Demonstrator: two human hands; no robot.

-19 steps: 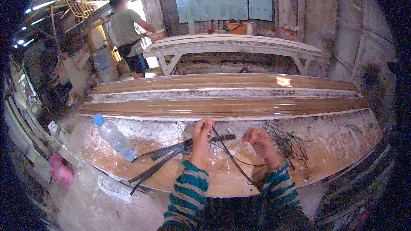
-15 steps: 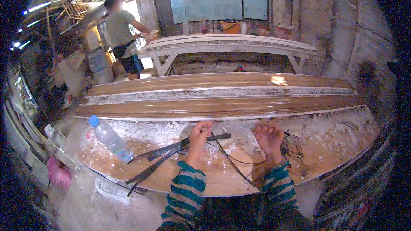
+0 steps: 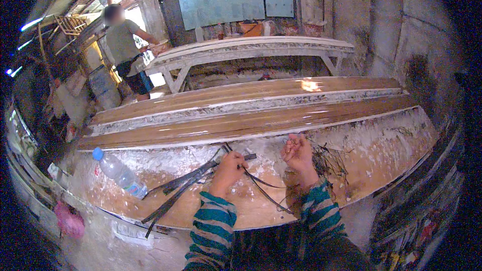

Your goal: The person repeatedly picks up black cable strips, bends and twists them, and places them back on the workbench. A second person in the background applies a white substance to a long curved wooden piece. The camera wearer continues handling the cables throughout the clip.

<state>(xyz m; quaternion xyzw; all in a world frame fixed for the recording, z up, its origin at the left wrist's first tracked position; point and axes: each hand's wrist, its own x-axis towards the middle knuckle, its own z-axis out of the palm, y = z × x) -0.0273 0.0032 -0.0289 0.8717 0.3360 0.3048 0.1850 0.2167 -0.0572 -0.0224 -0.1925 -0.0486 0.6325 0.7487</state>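
Note:
My left hand [image 3: 228, 173] is closed around a thin black strip [image 3: 263, 193], which loops out toward the table's near edge. Beneath and left of that hand lies a bundle of wider flat black strips [image 3: 183, 183]; their material is unclear. To the right, my right hand [image 3: 298, 156] is raised palm side up with its fingers curled together. Whatever is between those fingertips is too small to make out. Beside it on the table sits a tangle of thin dark strands [image 3: 331, 165].
A clear bottle with a blue cap [image 3: 120, 175] lies on the white-stained wooden table [image 3: 376, 155]. Long glossy brown panels [image 3: 241, 123] run behind my hands. Farther back are a whitish bench [image 3: 251, 46] and a standing person [image 3: 123, 45]. A pink object [image 3: 69, 219] is at lower left.
My left hand has come down and closed on the thin black strip. My right hand's fingers have drawn tighter together. The view has shifted slightly to the right.

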